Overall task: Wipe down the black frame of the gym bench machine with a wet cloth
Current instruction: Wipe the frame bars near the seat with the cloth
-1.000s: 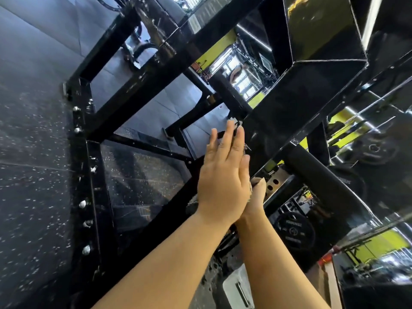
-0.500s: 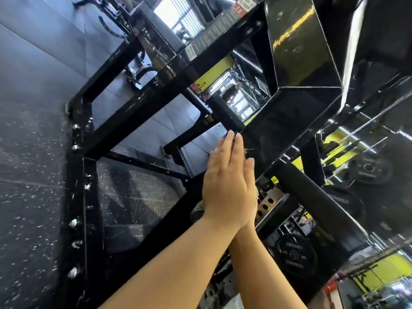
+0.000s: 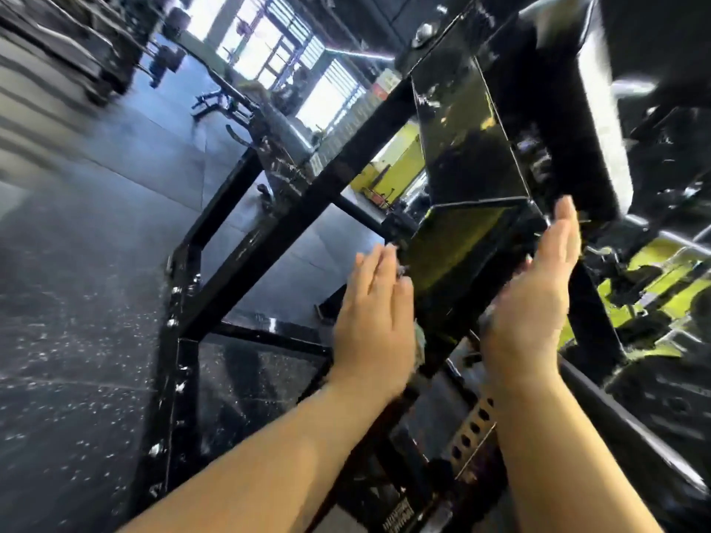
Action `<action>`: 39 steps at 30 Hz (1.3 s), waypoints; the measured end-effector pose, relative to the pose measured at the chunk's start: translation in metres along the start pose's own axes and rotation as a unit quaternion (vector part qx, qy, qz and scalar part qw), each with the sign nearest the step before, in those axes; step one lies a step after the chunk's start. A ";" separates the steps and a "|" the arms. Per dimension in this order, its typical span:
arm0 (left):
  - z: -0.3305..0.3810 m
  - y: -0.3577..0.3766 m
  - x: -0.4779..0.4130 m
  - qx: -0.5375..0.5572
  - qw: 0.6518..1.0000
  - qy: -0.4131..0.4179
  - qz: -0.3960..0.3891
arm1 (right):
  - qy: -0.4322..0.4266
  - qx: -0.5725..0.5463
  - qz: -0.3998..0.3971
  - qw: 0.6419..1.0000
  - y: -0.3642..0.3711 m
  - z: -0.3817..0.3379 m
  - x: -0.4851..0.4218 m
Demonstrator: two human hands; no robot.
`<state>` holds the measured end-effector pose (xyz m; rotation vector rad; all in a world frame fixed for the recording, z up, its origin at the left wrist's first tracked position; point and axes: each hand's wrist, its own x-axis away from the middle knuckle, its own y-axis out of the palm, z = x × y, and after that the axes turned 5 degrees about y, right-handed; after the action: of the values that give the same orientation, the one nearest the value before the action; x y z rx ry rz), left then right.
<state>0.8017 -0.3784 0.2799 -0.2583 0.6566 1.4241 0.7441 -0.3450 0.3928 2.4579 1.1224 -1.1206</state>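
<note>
The gym machine's glossy black frame (image 3: 246,248) runs diagonally across the head view, and its thick boxed beam (image 3: 461,248) sits between my hands. My left hand (image 3: 373,313) lies flat with straight fingers against the beam's left face. A pale scrap of the cloth (image 3: 420,342) peeks out from under its palm edge. My right hand (image 3: 534,294) is flat against the beam's right face, fingertips reaching the upper corner. Most of the cloth is hidden.
Speckled black rubber floor (image 3: 77,340) spreads to the left. A perforated adjustment bar (image 3: 473,428) and a padded black roller (image 3: 588,313) sit below and right of my hands. Other benches (image 3: 246,105) stand far back by bright windows.
My hands were stacked together on the beam's left side. Now they are apart, the right hand on the beam's right face. The view has tilted upward.
</note>
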 end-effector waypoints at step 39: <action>0.016 -0.001 -0.018 -0.101 0.961 0.237 -0.102 | 0.159 0.075 0.020 0.984 0.019 -0.040 -0.020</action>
<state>0.8066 -0.3853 0.3025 -0.8240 0.8453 1.2357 0.7718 -0.3501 0.4322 2.8390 1.0966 -0.8484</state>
